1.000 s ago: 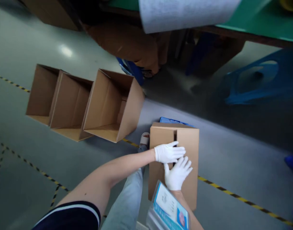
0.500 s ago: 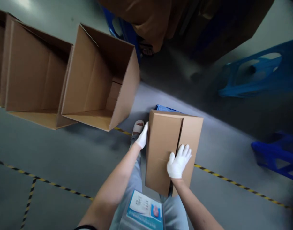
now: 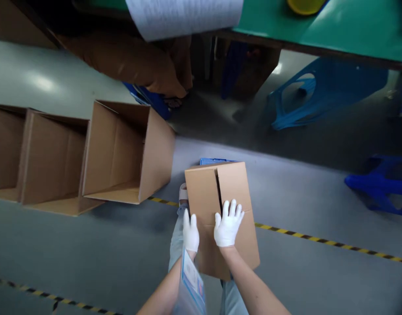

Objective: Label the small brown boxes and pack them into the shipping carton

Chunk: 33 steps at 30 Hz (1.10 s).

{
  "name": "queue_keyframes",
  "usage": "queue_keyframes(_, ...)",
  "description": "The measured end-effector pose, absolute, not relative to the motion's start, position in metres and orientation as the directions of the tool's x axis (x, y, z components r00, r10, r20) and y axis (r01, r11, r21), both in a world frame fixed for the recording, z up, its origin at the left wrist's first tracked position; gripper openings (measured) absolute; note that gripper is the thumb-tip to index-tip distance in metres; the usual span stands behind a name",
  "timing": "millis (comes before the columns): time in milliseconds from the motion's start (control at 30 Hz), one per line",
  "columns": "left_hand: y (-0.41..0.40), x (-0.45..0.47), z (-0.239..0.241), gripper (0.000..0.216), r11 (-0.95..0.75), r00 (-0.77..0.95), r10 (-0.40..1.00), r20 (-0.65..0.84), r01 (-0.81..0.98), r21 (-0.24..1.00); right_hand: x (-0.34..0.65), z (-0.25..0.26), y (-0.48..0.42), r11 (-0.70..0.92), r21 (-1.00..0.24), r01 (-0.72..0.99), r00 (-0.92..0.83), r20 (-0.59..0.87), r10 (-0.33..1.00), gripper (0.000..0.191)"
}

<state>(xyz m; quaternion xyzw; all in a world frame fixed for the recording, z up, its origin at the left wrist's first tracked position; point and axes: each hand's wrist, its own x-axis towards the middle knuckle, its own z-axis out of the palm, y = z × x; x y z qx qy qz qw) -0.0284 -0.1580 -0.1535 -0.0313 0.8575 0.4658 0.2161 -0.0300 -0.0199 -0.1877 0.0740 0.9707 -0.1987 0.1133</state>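
Observation:
A brown cardboard box (image 3: 204,192) stands in front of my legs, its two flaps folded in with a narrow dark gap between them. My right hand (image 3: 228,224), in a white glove, lies flat with fingers spread on the right flap beside the gap. At the box's left edge is my left hand (image 3: 190,232), also gloved in white, with thumb and fingers apart. Whether its palm presses on the box is hard to tell. A blue plastic piece (image 3: 216,161) shows behind the box's far edge. A badge in a clear sleeve (image 3: 192,280) hangs over my left forearm.
Several open cardboard boxes (image 3: 158,153) stand in a row at left. A green table (image 3: 352,39) with a paper sheet (image 3: 184,17) spans the top. Blue stools (image 3: 322,87) stand at right. A seated person's leg (image 3: 132,65) is behind the boxes. Striped floor tape (image 3: 306,236) crosses the floor.
My view has tilted up, bringing the table into sight. My left hand has moved from the box's side nearer to me, at its left edge. The right hand stays flat on top.

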Motion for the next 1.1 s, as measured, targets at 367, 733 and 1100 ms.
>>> queue_keyframes(367,-0.137,-0.161,-0.170,0.053,0.481,-0.476,0.872,-0.115,0.790,0.381,-0.083,-0.194,0.080,0.613,-0.788,0.056,-0.957,-0.217,-0.192,0.042)
queue_keyframes(733,-0.141,-0.157,-0.176,0.056,0.484,-0.436,0.875,-0.212,0.810,0.332,-0.223,-0.291,0.120,0.089,-0.865,0.494,-0.856,-0.501,-0.128,0.070)
queue_keyframes(1100,-0.142,-0.158,-0.173,0.052,0.506,-0.467,0.862,-0.197,0.811,0.292,0.006,-0.206,0.067,0.520,-0.405,0.752,-0.651,-0.580,0.489,0.079)
